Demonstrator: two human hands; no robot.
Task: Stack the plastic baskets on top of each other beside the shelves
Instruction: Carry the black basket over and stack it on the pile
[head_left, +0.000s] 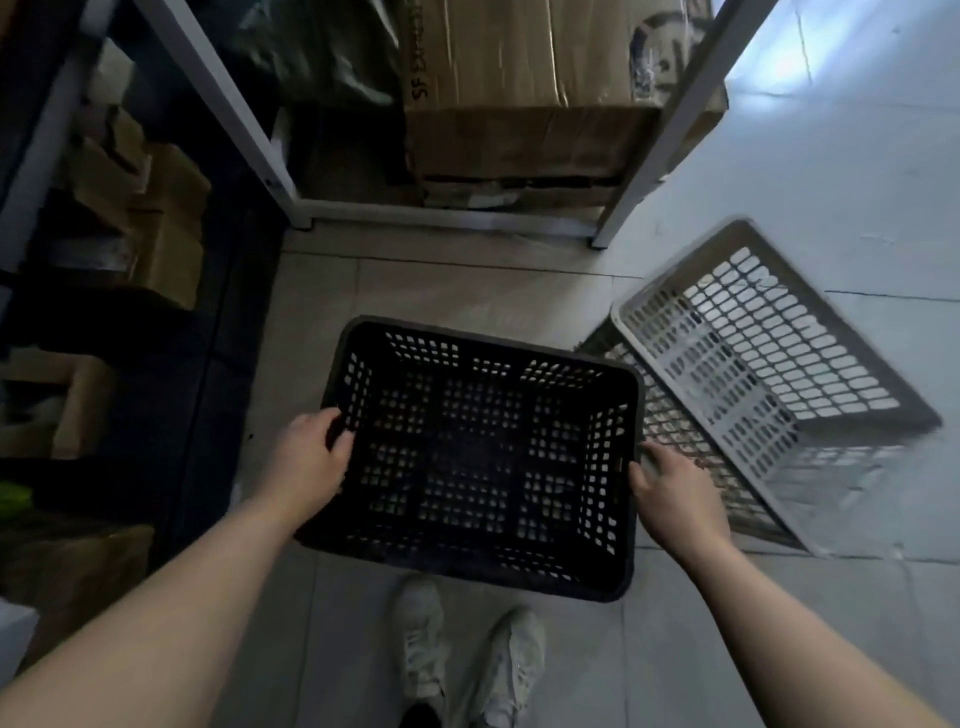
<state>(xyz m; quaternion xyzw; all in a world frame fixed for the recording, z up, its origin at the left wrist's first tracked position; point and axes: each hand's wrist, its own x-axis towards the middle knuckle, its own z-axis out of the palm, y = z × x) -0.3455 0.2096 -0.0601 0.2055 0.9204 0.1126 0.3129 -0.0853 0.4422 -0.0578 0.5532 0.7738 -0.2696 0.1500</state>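
A black perforated plastic basket (483, 457) hangs over the tiled floor in front of me, open side up. My left hand (311, 457) grips its left rim with the fingers curled over the edge. My right hand (675, 499) holds the right rim. A grey perforated basket (753, 374) lies tilted on the floor just to the right, its open side facing me, and its near corner sits behind the black basket.
A white metal shelf frame (280, 171) stands ahead, with a large cardboard box (524, 104) on its bottom level. Dark shelving with small boxes (156, 223) lines the left side. My white shoes (467, 654) are on the tiles below the basket.
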